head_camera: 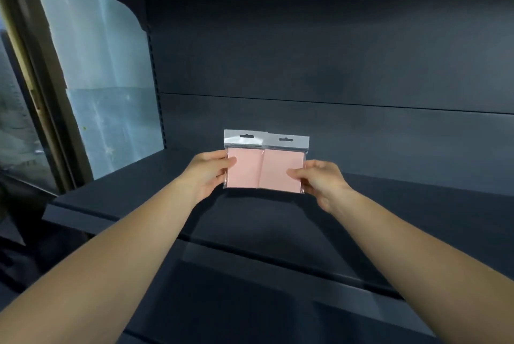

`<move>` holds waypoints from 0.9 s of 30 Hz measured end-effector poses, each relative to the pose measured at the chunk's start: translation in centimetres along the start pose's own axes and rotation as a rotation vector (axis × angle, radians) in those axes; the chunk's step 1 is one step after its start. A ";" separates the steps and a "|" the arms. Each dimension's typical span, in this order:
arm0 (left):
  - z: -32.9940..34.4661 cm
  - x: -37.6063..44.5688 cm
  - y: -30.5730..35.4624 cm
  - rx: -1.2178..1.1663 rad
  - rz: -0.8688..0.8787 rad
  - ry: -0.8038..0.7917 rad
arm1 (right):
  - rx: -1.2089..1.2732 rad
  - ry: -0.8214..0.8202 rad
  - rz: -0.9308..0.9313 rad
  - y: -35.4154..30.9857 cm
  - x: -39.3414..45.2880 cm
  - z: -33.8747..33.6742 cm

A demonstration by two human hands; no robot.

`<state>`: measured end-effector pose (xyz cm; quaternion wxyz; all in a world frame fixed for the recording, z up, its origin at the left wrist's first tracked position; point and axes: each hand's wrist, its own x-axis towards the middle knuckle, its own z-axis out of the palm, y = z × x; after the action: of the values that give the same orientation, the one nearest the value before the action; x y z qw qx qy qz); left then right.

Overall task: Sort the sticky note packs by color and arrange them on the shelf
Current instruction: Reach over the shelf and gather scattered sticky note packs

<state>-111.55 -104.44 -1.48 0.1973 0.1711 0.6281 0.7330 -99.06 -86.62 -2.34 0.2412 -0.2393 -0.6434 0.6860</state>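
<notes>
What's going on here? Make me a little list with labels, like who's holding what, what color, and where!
left hand: grips the left pink pack by its left edge
right hand: grips the right pink pack by its right edge
packs: two, both pink, in clear wrappers with hang tabs on top, upright, side by side, edges overlapping in the middle
where: held over the dark shelf, near its back panel
on the shelf already: no other packs in view
left of shelf: a pale see-through side panel

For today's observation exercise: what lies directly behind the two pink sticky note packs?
Behind the two pink sticky note packs in clear plastic sleeves is the dark shelf's back panel. The strip right behind them is covered.
</notes>
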 end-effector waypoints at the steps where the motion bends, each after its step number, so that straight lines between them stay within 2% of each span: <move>1: -1.3 1.3 0.1 0.002 -0.003 0.006 | 0.006 0.003 0.007 0.4 1.2 1.5; 11: -12.7 12.9 1.2 0.061 -0.112 0.002 | 0.049 -0.013 0.110 2.6 10.5 14.6; 20: -18.0 17.4 -1.0 0.098 -0.257 -0.073 | -0.017 -0.010 0.199 5.3 11.1 20.7; 24: -19.3 18.2 -1.6 0.205 -0.269 -0.112 | -0.154 0.075 0.193 5.5 10.3 22.3; 27: -19.7 18.5 -1.5 0.367 -0.204 -0.167 | -0.349 0.166 0.151 5.4 9.9 22.9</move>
<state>-137.20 -111.71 -5.88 0.2872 0.2001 0.7465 0.5659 -121.39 -98.15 -6.55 0.1960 -0.3807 -0.7106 0.5582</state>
